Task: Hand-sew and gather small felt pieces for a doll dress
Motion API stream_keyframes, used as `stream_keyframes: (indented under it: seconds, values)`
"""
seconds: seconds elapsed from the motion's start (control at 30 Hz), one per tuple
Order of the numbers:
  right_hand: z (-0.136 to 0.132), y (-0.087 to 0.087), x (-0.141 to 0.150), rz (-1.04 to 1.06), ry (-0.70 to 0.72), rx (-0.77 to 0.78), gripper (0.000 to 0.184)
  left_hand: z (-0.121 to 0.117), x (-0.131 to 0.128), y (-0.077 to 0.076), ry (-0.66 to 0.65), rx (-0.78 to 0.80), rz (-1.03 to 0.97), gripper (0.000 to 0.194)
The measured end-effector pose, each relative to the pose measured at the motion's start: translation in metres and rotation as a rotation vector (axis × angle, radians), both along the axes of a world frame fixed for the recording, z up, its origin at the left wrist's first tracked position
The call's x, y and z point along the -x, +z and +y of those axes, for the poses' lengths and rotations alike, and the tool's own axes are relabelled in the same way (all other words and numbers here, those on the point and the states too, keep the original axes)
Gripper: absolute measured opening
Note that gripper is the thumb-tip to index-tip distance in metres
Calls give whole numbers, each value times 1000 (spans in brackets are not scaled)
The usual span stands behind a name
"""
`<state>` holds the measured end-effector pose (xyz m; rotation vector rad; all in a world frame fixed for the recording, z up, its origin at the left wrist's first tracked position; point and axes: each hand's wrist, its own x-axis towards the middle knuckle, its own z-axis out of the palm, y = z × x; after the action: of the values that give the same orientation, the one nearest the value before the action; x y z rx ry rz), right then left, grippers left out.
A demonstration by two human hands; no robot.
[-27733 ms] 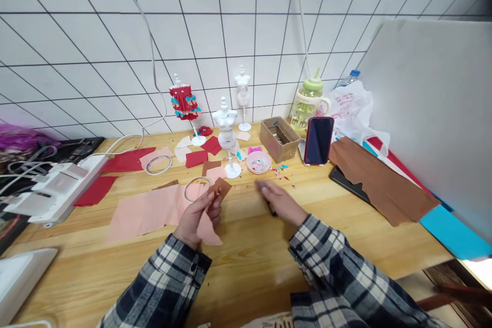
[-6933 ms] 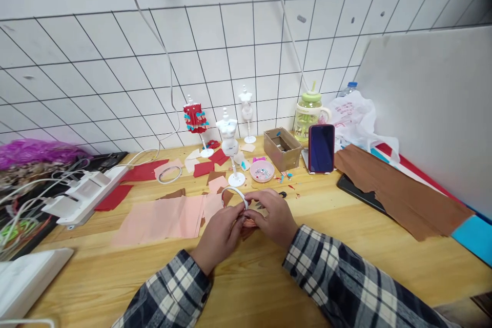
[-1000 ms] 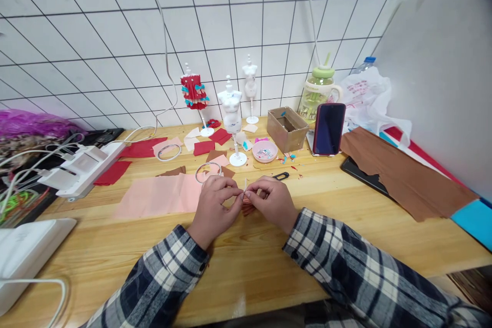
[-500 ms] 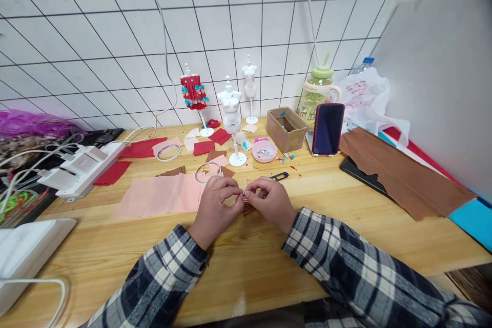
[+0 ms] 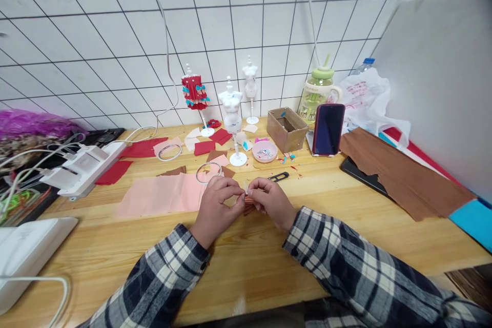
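Observation:
My left hand and my right hand meet over the wooden table, both pinched on a small pleated brown paper piece with a pale strip sticking up between the fingertips. Just beyond the hands lie a tape ring, pink paper sheets and small black scissors. A bare white mini mannequin stands behind them.
A mannequin in a red dress, a pink bead dish, a cardboard box, a phone on a stand and a green-lidded jar line the back. Brown paper lies right; a power strip left.
Both hands stay together at the same spot; the fingers have shifted slightly on the pleated piece. Much earlier, the left hand held a flat brown piece alone.

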<state>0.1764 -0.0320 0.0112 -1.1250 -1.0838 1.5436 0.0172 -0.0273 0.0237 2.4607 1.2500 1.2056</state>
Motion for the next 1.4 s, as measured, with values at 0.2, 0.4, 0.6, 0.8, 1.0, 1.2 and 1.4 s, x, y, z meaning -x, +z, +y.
stream_keyframes:
  seconds: [0.2,0.4,0.6,0.8,1.0,1.2,1.4]
  values:
    - [1,-2,-1,117,56,83,16,1,1,-2,6,2,-8,10]
    - [3,-6,-5,61,33,54,19,4,5,-4,17,-30,34,10]
    - [-1,-5,-5,-422,-78,-353,14,2,6,-2,1,-120,215,12]
    - [-1,-3,-4,-544,-94,-365,10,2,7,1,7,-164,364,15]
    - [1,-8,-4,-573,-77,-351,11,0,5,3,-8,-196,386,15]
    - [2,-11,-4,-542,-42,-319,10,0,4,3,-8,-204,391,15]
    - [4,-7,-5,-428,-1,-226,12,0,5,4,15,-236,427,16]
